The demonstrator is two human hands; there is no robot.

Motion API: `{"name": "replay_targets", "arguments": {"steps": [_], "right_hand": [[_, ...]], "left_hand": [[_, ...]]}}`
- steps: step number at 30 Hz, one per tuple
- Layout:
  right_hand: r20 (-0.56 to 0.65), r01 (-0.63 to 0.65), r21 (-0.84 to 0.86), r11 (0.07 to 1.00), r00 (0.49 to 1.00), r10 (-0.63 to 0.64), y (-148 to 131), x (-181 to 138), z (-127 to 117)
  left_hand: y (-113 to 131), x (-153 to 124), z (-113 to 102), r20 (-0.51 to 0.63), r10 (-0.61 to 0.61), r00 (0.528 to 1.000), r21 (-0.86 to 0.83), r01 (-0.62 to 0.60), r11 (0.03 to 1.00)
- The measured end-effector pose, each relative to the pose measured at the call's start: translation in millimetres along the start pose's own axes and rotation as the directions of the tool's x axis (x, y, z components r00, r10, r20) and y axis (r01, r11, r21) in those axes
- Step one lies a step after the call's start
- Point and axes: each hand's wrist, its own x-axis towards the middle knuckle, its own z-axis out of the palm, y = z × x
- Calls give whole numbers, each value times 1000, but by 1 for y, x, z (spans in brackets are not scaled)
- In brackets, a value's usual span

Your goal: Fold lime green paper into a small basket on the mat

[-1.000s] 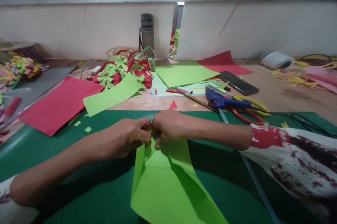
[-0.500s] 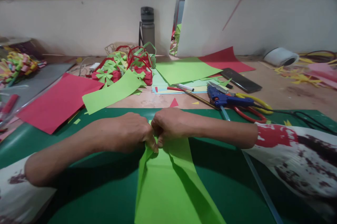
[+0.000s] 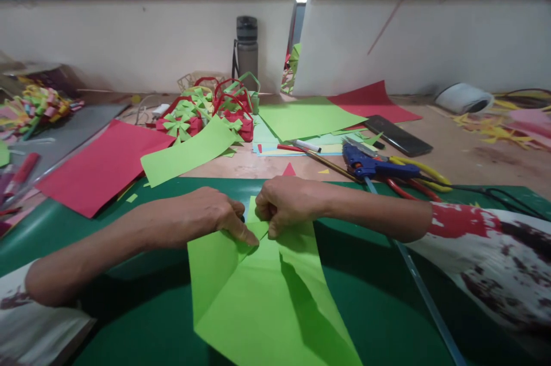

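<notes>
A sheet of light green paper (image 3: 267, 297) with creases and folded flaps lies over the dark green mat (image 3: 142, 320), its near end spreading toward me. At its far end my left hand (image 3: 206, 217) pinches a folded part, thumb on top and the fingertips partly hidden behind the paper. Close beside it, my right hand (image 3: 290, 205) is closed on the same far end, thumb pressed against curled fingers. A flap on the left side stands open, and a shadowed fold runs down the right side.
Behind the mat lie a red sheet (image 3: 107, 165), a green strip (image 3: 189, 154) and small red and green paper baskets (image 3: 185, 122). A blue glue gun (image 3: 374, 165), scissors (image 3: 422, 174) and a phone (image 3: 398, 135) lie to the right. A bottle (image 3: 247, 50) stands by the wall.
The left side of the green paper has swung outward to the left and now lies wider. My left hand's thumb has shifted apart from my right hand. The view has tilted slightly.
</notes>
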Motion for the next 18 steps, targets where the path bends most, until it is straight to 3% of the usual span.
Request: {"name": "replay_targets", "arguments": {"steps": [14,18], "right_hand": [[-98,-186,-83,979,979,177,-11,0,6],[-87,-262,-109,959,963,254,-13,-1,3]], "left_hand": [[4,9,-6,28,72,997,64,-73,995],[-1,12,-7,31,143,989,85,-145,986]]}}
